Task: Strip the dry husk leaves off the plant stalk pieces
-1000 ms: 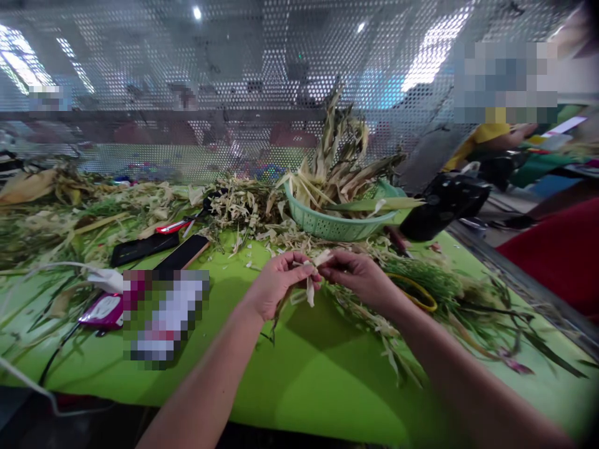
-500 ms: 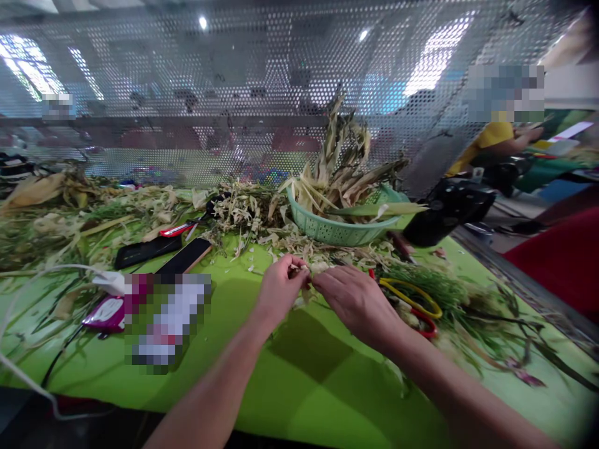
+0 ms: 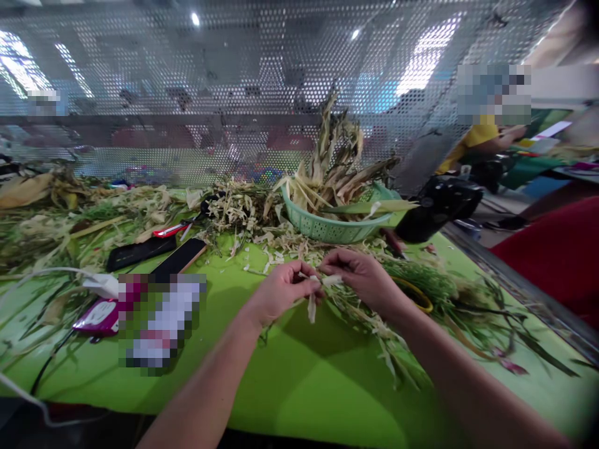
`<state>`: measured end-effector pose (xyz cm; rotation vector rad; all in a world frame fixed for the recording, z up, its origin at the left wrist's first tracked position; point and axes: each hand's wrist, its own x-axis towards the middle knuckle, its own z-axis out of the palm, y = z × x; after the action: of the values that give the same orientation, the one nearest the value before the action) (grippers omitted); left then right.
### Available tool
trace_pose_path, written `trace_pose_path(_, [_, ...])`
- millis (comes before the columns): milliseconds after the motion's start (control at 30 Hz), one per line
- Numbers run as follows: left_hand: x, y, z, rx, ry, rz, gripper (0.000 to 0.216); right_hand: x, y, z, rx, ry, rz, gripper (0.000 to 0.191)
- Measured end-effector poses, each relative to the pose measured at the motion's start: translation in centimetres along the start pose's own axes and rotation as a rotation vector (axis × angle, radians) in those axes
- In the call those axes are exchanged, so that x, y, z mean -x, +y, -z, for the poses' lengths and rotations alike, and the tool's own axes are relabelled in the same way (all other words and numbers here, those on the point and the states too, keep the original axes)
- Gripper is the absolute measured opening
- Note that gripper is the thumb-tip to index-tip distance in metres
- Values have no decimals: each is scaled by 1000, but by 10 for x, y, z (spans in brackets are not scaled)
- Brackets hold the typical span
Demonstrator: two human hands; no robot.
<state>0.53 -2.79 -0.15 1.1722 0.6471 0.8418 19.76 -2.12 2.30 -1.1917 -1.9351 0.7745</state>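
Both my hands meet over the green table (image 3: 299,374). My left hand (image 3: 283,292) is pinched on a pale dried leaf strip (image 3: 312,304) that hangs down from its fingers. My right hand (image 3: 362,276) is closed on the other end of the same strip (image 3: 333,280), thumb and fingers pressed together. Under my right wrist lies a bundle of thin green stems with pale husks (image 3: 374,324).
A mint-green basket (image 3: 334,227) of dried leaves stands behind my hands. Leaf scraps (image 3: 238,212), red-handled scissors (image 3: 175,229), two dark phones (image 3: 161,252) and a yellow-handled tool (image 3: 418,298) lie around. A perforated metal screen (image 3: 234,93) backs the table; another person sits far right.
My hands had dropped to the scraps on the table half a second ago; now they are raised slightly again, with the pale strip hanging between them.
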Motion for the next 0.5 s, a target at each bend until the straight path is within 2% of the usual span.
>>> trace_pose_path(67, [0,2,-1,172,38,19,24,0,2,-6,-121,7,-74,18])
trace_pose_path(133, [0,2,-2,261,99,24,26,3,1,-13,-148,22,-73,20])
trace_pose_path(233, [-4,0,-2,259,218,-20,25,8,-6,-20,-1,78,8,18])
trace_pose_path(333, [-6,-2,-2,75,333,-86,21,13,-13,-23,264,133,130,15])
trace_pose_path(433, [-3,-1,-4,-266,418,-144,18,16,-17,-26,447,146,226,16])
trace_pose_path(500, [-1,-1,-7,-510,452,-206,15,18,-17,-28,493,132,238,16])
